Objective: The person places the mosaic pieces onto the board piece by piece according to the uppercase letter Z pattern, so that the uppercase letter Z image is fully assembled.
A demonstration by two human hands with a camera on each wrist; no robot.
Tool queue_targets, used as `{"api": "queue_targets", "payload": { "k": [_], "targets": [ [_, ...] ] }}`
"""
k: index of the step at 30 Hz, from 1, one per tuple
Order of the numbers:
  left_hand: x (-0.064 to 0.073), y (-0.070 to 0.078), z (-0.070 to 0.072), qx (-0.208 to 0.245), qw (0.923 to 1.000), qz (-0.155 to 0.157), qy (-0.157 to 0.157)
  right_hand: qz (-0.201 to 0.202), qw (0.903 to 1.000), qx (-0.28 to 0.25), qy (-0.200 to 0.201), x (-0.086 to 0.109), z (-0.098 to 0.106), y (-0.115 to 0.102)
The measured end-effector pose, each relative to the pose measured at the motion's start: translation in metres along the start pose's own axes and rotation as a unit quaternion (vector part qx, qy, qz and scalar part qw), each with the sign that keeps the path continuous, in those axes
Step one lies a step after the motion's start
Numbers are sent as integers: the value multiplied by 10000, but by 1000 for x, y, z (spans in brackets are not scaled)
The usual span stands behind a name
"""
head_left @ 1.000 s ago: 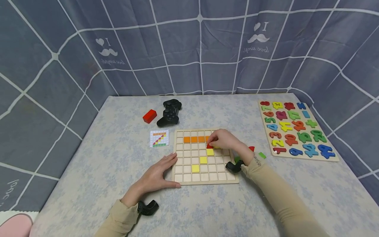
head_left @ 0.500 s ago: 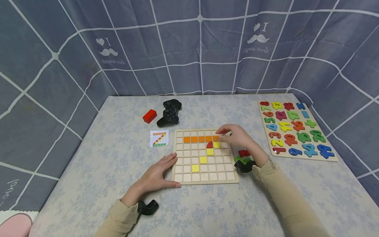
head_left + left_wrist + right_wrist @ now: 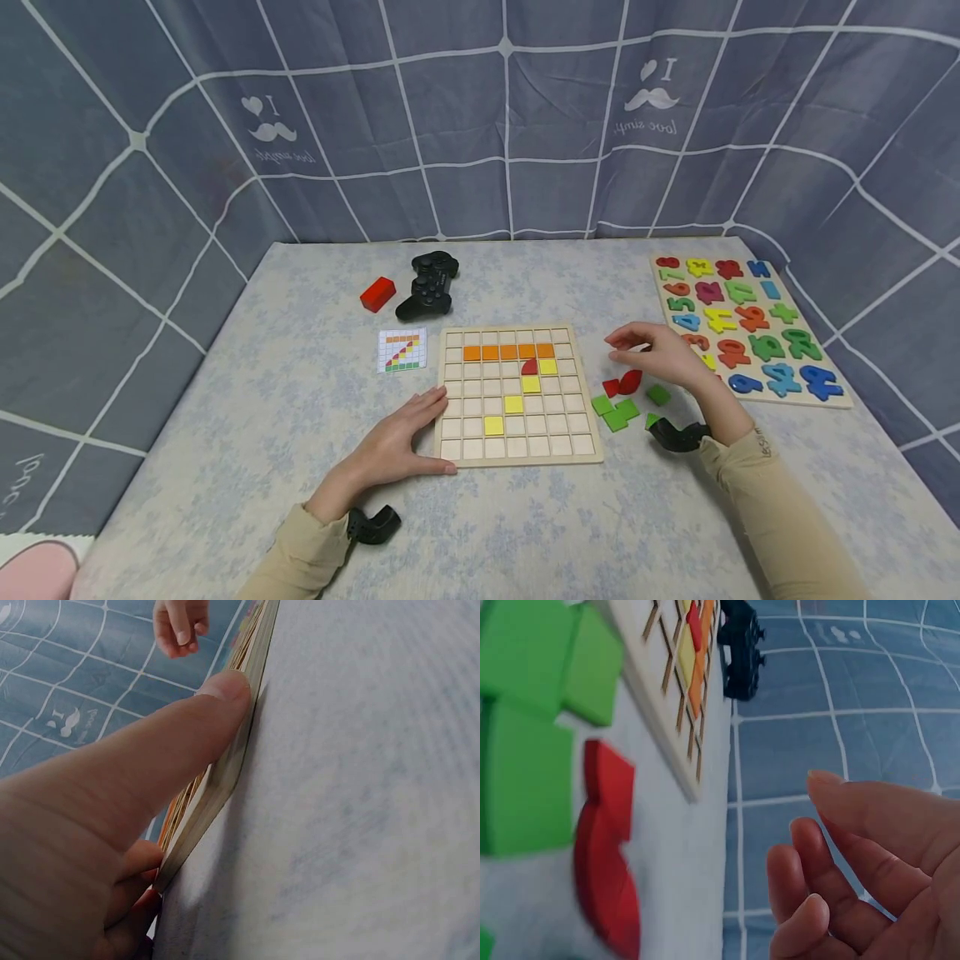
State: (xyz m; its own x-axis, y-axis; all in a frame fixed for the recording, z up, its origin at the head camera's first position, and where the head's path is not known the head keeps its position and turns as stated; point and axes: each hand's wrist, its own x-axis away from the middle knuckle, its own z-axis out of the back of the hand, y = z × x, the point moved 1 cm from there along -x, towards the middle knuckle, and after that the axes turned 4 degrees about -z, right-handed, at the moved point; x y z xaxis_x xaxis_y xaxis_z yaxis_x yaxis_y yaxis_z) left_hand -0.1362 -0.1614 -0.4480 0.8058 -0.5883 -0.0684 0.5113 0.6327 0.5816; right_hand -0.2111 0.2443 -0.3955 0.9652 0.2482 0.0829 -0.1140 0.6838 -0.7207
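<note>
The wooden grid board (image 3: 517, 461) lies mid-table, with a row of orange tiles (image 3: 508, 352) and several yellow tiles (image 3: 513, 405) set diagonally. One red quarter-round piece (image 3: 529, 367) sits in a cell beside the upper yellow tile. My left hand (image 3: 393, 437) rests at the board's near left corner; its fingers touch the left side, and its thumb (image 3: 217, 697) lies against the near edge. Nothing shows in my right hand (image 3: 663, 354), raised with loosely bent fingers right of the board. Below it lie loose red pieces (image 3: 631, 382) and green tiles (image 3: 615, 420).
A pattern card (image 3: 402, 350) lies left of the board. Behind it are a red block (image 3: 377, 294) and a black game controller (image 3: 429, 286). At the right stands a number puzzle board (image 3: 828, 403), partly behind my right hand. A patterned curtain (image 3: 465, 117) hangs behind the table.
My right hand has let go of the red quarter-round piece, which stays in its cell, and has moved right, off the board to above the loose pieces. The left hand has stayed put.
</note>
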Motion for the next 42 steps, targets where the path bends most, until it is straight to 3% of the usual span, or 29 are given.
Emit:
{"api": "queue_targets", "payload": {
  "k": [13, 30, 42],
  "targets": [
    [-1, -1, -1, -24, 10000, -52, -11, -319, 9991, -183, -229, 15, 8, 26],
    [0, -1, -1, -72, 10000, -47, 8, -300, 9976, -231, -583, 14, 6, 37],
    [0, -1, -1, -81, 9999, -70, 21, -599, 9961, -46, -645, 12, 3, 41]
  ]
}}
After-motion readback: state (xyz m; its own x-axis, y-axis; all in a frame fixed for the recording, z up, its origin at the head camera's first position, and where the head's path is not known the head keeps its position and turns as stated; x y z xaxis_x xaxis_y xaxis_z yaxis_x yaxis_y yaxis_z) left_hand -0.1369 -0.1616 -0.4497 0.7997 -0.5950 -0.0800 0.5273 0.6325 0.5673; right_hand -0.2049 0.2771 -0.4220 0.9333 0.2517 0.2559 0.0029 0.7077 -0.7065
